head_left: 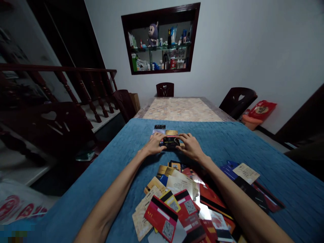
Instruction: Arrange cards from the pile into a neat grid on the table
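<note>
So far, few cards are lying sorted at twelve o'clock on the bench (253, 141); the left hand (154, 144) and right hand (190, 145) are pinching a black card (171, 142) (the loose pile (187, 199) at six o'clock is waiting).

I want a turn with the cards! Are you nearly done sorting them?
Not nearly. A few cards already lie in a row at the far side. Both hands, left hand and right hand, hold a dark card there. A big loose pile remains near me.
</note>
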{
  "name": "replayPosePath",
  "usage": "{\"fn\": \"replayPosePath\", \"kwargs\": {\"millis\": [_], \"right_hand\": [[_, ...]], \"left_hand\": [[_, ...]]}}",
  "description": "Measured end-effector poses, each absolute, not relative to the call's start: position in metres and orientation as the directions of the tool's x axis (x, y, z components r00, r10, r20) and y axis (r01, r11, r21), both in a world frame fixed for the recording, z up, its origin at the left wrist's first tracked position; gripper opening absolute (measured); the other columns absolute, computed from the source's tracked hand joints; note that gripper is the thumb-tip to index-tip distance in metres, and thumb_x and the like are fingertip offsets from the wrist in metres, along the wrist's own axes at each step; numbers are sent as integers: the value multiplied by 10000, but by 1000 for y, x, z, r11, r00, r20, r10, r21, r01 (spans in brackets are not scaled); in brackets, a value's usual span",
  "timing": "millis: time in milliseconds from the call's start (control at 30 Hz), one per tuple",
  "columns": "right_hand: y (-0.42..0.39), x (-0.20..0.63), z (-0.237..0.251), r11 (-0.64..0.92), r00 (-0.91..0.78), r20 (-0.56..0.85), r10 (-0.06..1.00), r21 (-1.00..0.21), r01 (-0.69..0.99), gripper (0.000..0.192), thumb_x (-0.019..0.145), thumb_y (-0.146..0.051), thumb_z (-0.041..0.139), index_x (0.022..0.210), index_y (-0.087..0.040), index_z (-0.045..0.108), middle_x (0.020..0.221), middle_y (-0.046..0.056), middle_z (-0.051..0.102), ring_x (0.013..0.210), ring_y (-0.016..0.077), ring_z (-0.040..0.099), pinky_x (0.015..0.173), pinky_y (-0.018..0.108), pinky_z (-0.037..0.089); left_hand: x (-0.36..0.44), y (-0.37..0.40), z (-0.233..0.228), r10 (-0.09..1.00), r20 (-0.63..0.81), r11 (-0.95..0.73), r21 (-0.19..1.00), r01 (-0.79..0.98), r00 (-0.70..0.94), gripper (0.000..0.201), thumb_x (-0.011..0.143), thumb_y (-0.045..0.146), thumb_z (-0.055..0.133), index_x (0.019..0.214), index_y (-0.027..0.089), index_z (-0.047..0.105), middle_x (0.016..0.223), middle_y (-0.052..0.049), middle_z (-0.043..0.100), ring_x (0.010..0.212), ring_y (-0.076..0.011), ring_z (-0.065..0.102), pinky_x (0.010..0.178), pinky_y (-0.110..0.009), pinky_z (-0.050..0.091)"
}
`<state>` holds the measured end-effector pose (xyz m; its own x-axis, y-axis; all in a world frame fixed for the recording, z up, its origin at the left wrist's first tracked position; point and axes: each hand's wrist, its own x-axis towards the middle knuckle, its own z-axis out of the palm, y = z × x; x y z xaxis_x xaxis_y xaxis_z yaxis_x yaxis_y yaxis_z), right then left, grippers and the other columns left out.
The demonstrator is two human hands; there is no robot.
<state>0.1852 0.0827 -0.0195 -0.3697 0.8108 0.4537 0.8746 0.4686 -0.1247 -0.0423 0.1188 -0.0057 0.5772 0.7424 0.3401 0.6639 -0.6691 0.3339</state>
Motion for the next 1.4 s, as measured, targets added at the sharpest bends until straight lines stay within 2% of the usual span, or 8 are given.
{"fn": "replayPosePath", "kwargs": {"millis": [133, 400, 633, 933, 1400], "right_hand": [[85, 186, -27, 446, -350, 417, 839, -158, 881, 336, 844, -312, 656, 1160, -199, 645, 1247, 90, 629, 1024, 267, 500, 823, 362, 428], [84, 185, -33, 386, -316, 328, 890, -176, 905, 299, 868, -372, 634, 1127, -226, 667, 1164, 79, 665, 1001, 256, 494, 799, 339, 395], [85, 187, -36, 348, -294, 254, 921, -201, 916, 307, 873, -373, 618, 1142, -231, 666, 1160, 80, 667, 1022, 263, 487, 787, 336, 372], [89, 189, -41, 360, -312, 229, 922, -213, 908, 310, 889, -376, 589, 1150, -227, 664, 1181, 82, 663, 1071, 272, 477, 818, 348, 369], [79, 183, -31, 375, -348, 222, 911, -92, 923, 313, 895, -375, 559, 1152, -229, 661, 1221, 94, 644, 1114, 282, 468, 818, 360, 366]], "left_hand": [[-42, 117, -12, 754, 285, -656, 290, 697, 592, 494, 745, 193, 692, 1227, 160, 587, 1267, -116, 590, 1203, -313, 467, 1014, -505, 383], [-39, 118, -22, 742, 288, -669, 248, 701, 606, 406, 781, 204, 650, 1184, 191, 602, 1231, -94, 607, 1191, -301, 455, 1008, -495, 375], [-36, 120, -26, 748, 252, -664, 265, 699, 614, 380, 796, 237, 679, 1167, 177, 621, 1219, -103, 617, 1203, -316, 430, 1024, -538, 338], [-34, 119, -32, 754, 241, -656, 263, 707, 610, 350, 827, 236, 651, 1173, 189, 628, 1247, -92, 610, 1248, -322, 402, 1046, -563, 319], [-33, 118, -37, 706, 286, -705, 200, 681, 647, 255, 874, 249, 591, 1107, 190, 674, 1210, -92, 607, 1205, -314, 411, 1008, -543, 361]]}}
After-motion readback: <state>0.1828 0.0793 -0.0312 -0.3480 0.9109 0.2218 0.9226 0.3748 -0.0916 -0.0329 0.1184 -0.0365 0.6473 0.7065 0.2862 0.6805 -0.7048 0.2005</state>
